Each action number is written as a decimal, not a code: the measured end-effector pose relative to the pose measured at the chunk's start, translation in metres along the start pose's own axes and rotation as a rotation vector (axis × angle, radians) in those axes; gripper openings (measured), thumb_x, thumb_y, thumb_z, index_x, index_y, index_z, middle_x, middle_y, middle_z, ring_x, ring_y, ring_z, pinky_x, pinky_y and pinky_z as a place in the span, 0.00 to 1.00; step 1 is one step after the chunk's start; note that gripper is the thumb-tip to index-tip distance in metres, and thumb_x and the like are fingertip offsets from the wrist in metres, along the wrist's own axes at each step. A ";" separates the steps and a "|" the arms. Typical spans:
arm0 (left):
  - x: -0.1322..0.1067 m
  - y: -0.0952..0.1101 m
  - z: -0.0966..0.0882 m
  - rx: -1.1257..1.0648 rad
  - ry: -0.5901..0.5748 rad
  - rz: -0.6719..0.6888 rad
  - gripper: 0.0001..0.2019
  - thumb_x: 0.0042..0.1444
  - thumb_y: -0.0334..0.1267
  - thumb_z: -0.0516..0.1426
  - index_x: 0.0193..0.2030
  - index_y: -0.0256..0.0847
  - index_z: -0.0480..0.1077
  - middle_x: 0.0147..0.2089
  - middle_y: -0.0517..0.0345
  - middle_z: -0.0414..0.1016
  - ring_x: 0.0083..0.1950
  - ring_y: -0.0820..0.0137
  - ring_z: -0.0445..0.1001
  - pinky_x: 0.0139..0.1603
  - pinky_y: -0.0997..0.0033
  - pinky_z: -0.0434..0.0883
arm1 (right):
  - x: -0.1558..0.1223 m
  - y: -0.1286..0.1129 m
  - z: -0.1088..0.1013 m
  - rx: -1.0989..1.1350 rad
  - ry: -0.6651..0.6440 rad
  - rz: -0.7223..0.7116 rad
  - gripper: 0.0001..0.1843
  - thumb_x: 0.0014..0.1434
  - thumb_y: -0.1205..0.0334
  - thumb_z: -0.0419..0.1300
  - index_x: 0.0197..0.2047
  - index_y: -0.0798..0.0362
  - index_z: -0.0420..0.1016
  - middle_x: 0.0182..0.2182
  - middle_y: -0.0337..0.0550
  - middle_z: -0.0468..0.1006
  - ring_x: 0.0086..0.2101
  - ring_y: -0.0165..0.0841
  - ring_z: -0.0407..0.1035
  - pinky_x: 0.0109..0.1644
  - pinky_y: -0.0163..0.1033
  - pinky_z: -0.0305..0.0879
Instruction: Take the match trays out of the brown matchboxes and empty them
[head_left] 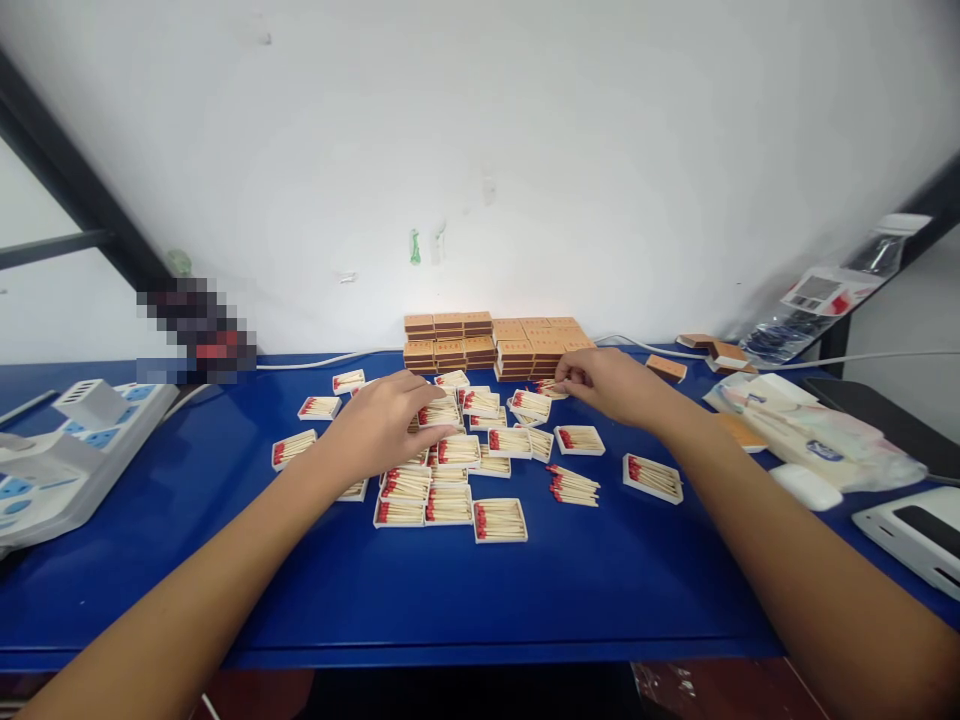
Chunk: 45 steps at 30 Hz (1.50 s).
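My left hand [390, 420] is over the spread of white matchbox trays filled with red-tipped matches. Its thumb and forefinger lie along either side of one filled matchbox tray [441, 412]. At the back of the spread, my right hand [604, 383] has its fingertips pinched at a small bunch of matches [550, 388]. Part of that bunch is hidden by the fingers. A loose pile of matches [574, 486] lies on the blue table [495, 600]. Filled trays stand apart nearby, among them a front tray [500, 521] and a right tray [652, 478].
Stacked closed matchboxes [536, 345] stand against the wall. More orange boxes [666, 368] lie at the back right. A tissue pack [817, 430], a white case [806, 487] and a plastic bottle [832, 290] are on the right. A power strip [112, 450] sits at the left.
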<state>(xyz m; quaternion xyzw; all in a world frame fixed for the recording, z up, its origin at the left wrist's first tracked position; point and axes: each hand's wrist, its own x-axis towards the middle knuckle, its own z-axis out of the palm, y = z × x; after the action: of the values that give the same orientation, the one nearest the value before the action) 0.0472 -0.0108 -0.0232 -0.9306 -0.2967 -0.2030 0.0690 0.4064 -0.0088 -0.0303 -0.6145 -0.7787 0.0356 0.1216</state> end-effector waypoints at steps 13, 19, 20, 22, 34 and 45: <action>-0.001 0.000 -0.001 -0.001 -0.015 0.003 0.19 0.71 0.52 0.61 0.55 0.39 0.78 0.50 0.44 0.84 0.51 0.54 0.81 0.49 0.55 0.78 | 0.002 0.003 0.004 -0.110 0.001 0.019 0.08 0.67 0.65 0.56 0.37 0.50 0.75 0.38 0.49 0.84 0.33 0.37 0.72 0.33 0.41 0.57; -0.001 0.000 0.001 0.019 -0.010 -0.006 0.20 0.69 0.51 0.63 0.56 0.37 0.78 0.49 0.42 0.84 0.51 0.53 0.82 0.47 0.54 0.79 | 0.002 -0.012 0.006 0.002 0.076 -0.009 0.09 0.68 0.61 0.59 0.36 0.50 0.77 0.34 0.47 0.83 0.32 0.38 0.72 0.33 0.42 0.59; -0.001 0.000 0.001 0.016 -0.009 -0.005 0.20 0.69 0.51 0.63 0.56 0.37 0.78 0.50 0.42 0.84 0.51 0.53 0.82 0.47 0.54 0.79 | 0.004 -0.016 0.009 0.037 0.083 -0.014 0.10 0.69 0.58 0.60 0.35 0.50 0.77 0.33 0.46 0.82 0.32 0.38 0.72 0.33 0.42 0.59; -0.001 0.000 0.001 0.009 -0.010 -0.001 0.19 0.70 0.51 0.62 0.56 0.37 0.78 0.50 0.42 0.84 0.51 0.52 0.82 0.48 0.53 0.79 | 0.006 -0.022 0.015 0.075 0.080 -0.007 0.11 0.68 0.56 0.62 0.34 0.49 0.77 0.32 0.45 0.82 0.33 0.38 0.73 0.33 0.42 0.59; 0.000 -0.001 -0.001 0.029 -0.001 0.007 0.22 0.70 0.53 0.62 0.57 0.35 0.78 0.49 0.43 0.84 0.50 0.54 0.82 0.47 0.56 0.79 | 0.010 -0.031 0.025 0.181 0.035 0.068 0.05 0.60 0.66 0.64 0.32 0.51 0.78 0.27 0.40 0.79 0.28 0.33 0.71 0.32 0.38 0.59; 0.000 -0.001 0.001 0.037 0.002 0.007 0.21 0.69 0.52 0.63 0.56 0.36 0.78 0.49 0.44 0.84 0.50 0.54 0.82 0.47 0.56 0.79 | 0.013 -0.036 0.028 0.238 0.054 0.066 0.09 0.65 0.64 0.61 0.31 0.50 0.74 0.22 0.37 0.74 0.25 0.32 0.66 0.31 0.39 0.57</action>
<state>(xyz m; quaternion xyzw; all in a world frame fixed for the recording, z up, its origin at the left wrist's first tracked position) 0.0468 -0.0099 -0.0240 -0.9299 -0.2972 -0.1981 0.0873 0.3633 -0.0021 -0.0478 -0.6217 -0.7448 0.1152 0.2131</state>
